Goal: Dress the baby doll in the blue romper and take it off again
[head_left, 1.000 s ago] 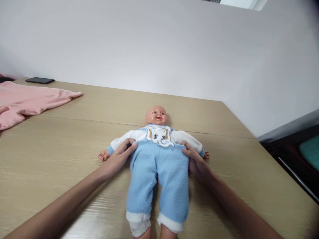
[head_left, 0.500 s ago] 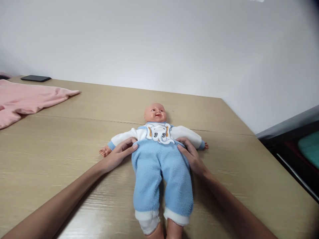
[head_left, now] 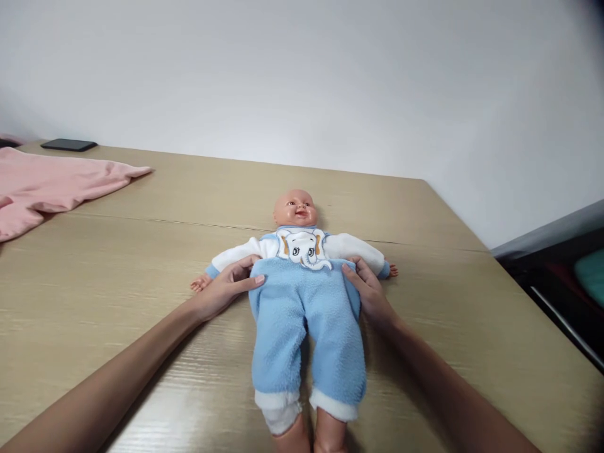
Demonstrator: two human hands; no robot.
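A baby doll (head_left: 296, 211) lies on its back on the wooden table, head away from me and arms spread. It wears a white top (head_left: 304, 246) with an elephant face on the chest and light blue fleece pants (head_left: 283, 314) with white cuffs. At the left side of the waist, my left hand (head_left: 229, 286) pinches the pants, thumb on the front and fingers mostly behind. My right hand (head_left: 369, 286) grips the opposite side of the waist in the same way. Between them the waist edge is drawn out wide. Bare lower legs show under the cuffs.
On the table (head_left: 141, 277), a pink garment (head_left: 61, 182) is spread at the left. A dark phone (head_left: 69, 145) lies near the back edge by the white wall (head_left: 292, 82). Beyond the table's right edge stands something black with a green item (head_left: 589, 277).
Both hands keep their places at the waist. The pants' waist edge is now pulled wider and slightly upward, with the right side stretched outward. The view has shifted a little.
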